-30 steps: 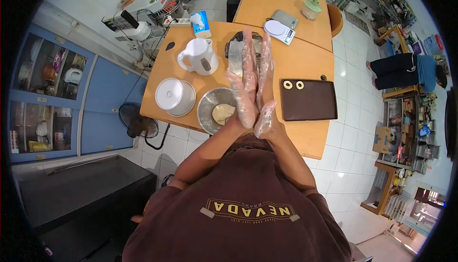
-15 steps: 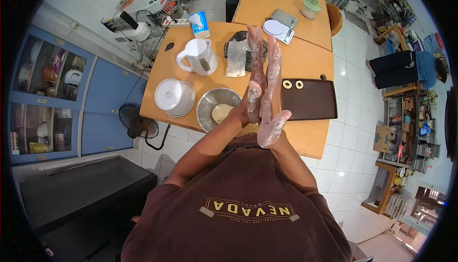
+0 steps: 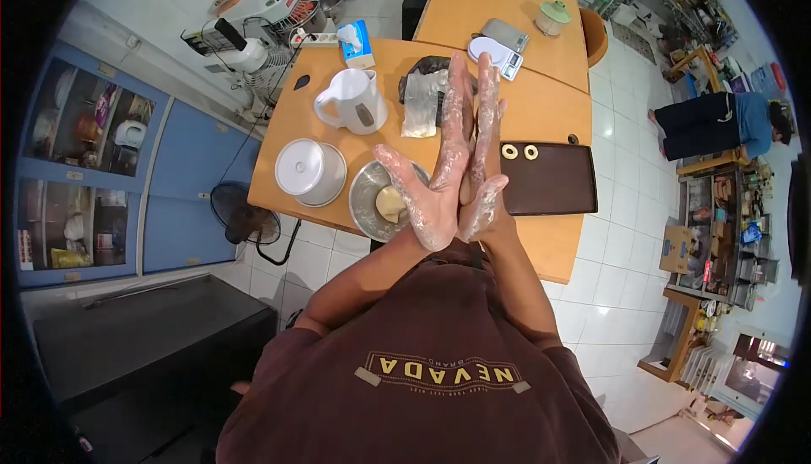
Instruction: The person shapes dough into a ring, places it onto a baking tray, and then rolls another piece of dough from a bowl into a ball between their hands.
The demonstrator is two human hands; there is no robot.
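Observation:
My left hand (image 3: 448, 178) and my right hand (image 3: 484, 172) are raised in front of me, palm towards palm, dusted with white flour. Fingers on both hands are stretched out and point away from me, and the left thumb sticks out to the side. Whether anything lies between the palms is hidden. Left of my hands, partly behind the left thumb, a steel bowl (image 3: 361, 198) holds a lump of pale dough (image 3: 389, 204). To the right, a dark baking tray (image 3: 549, 185) carries two pale dough rings (image 3: 530, 152) at its far left corner.
On the wooden table (image 3: 279, 198) stand a white lidded container (image 3: 308, 172), a white electric jug (image 3: 353, 102), a plastic bag (image 3: 420, 105), a tissue box (image 3: 356, 46) and a kitchen scale (image 3: 497, 57). A fan (image 3: 245, 213) is at the left. Another person (image 3: 714, 126) is at far right.
My left hand has drawn back towards me along the right palm, and its thumb has swung out left over the bowl's edge. The right hand has shifted slightly.

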